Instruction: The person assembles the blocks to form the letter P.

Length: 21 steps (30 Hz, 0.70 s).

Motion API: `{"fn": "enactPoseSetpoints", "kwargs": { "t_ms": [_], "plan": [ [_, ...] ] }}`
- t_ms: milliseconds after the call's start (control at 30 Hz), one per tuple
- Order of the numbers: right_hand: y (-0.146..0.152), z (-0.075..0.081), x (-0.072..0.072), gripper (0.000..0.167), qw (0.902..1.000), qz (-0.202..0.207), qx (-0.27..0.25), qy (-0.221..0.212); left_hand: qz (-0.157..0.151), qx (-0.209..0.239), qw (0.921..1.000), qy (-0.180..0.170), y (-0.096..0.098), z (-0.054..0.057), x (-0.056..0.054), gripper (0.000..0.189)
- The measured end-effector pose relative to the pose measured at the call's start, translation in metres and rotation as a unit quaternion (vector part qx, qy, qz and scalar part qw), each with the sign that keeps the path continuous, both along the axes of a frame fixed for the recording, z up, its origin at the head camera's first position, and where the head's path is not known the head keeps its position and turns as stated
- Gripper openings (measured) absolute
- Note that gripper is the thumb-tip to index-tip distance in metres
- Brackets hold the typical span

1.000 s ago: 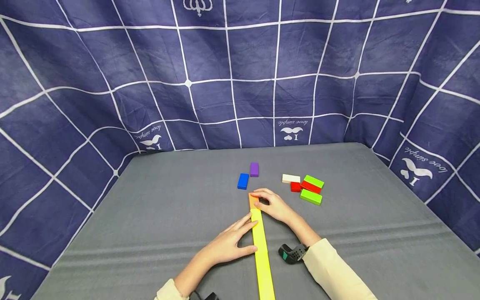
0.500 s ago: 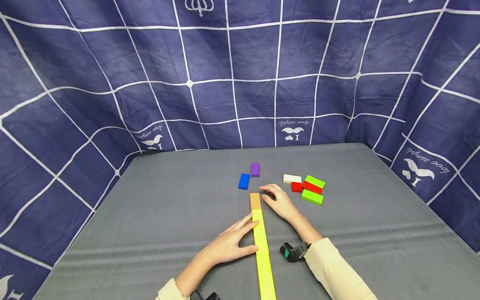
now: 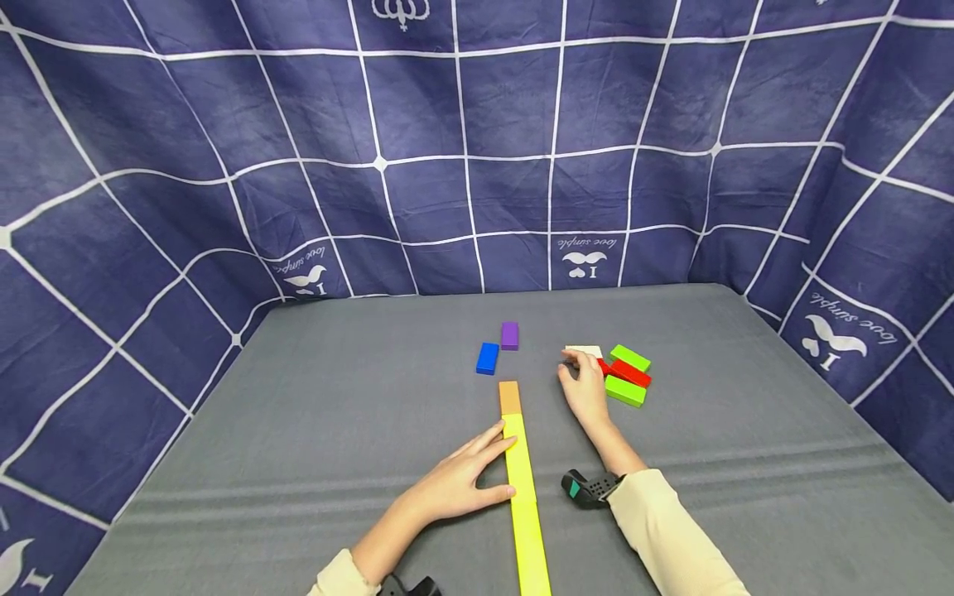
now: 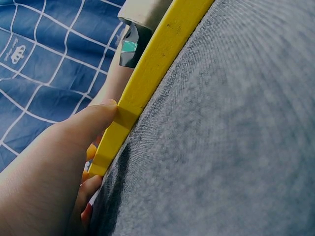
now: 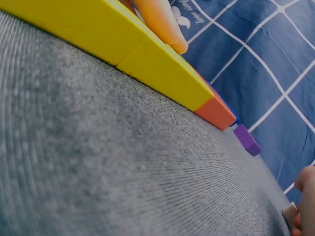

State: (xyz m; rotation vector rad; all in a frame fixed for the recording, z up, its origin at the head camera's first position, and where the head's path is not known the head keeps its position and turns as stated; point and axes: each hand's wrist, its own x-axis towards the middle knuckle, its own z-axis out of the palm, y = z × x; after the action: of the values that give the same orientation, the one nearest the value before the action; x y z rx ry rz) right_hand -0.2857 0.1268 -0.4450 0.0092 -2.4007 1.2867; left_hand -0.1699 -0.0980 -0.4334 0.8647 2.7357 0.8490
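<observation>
A straight row of yellow blocks (image 3: 527, 534) runs away from the person, with an orange block (image 3: 510, 397) at its far end. My left hand (image 3: 450, 488) lies along the row's left side, thumb and fingertips touching a yellow block (image 4: 129, 115), fingers mostly straight. To the right, my right hand (image 3: 587, 393) is over the near side of the loose blocks, fingers loosely bent. Its fingertips overlap a white block (image 3: 585, 351), and the hand covers most of a small red block (image 3: 603, 365). The white block (image 5: 290, 214) also shows beside the fingers in the right wrist view.
Beside the right hand lie a longer red block (image 3: 630, 372) and two green blocks (image 3: 630, 358). A blue block (image 3: 488, 358) and a purple block (image 3: 510, 336) lie beyond the row. A blue checked curtain (image 3: 477, 190) hangs behind the grey table (image 3: 335, 397).
My right hand has let go of the orange block and moved right to the loose blocks. The longer red block has shifted slightly right. My left hand stays on the yellow row.
</observation>
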Motion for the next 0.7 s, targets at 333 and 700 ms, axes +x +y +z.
{"fn": "enactPoseSetpoints", "kwargs": {
  "t_ms": [333, 700],
  "plan": [
    [0.002, 0.001, -0.003, 0.053, 0.9919, -0.104, 0.053, -0.049, -0.001, -0.003, 1.0, 0.01, 0.0, 0.0, 0.0, 0.064],
    [0.004, -0.002, -0.011, 0.047, 0.987, -0.087, 0.096, -0.095, 0.0, 0.0, 1.0, -0.003, 0.0, 0.0, 0.0, 0.064]
  ]
}}
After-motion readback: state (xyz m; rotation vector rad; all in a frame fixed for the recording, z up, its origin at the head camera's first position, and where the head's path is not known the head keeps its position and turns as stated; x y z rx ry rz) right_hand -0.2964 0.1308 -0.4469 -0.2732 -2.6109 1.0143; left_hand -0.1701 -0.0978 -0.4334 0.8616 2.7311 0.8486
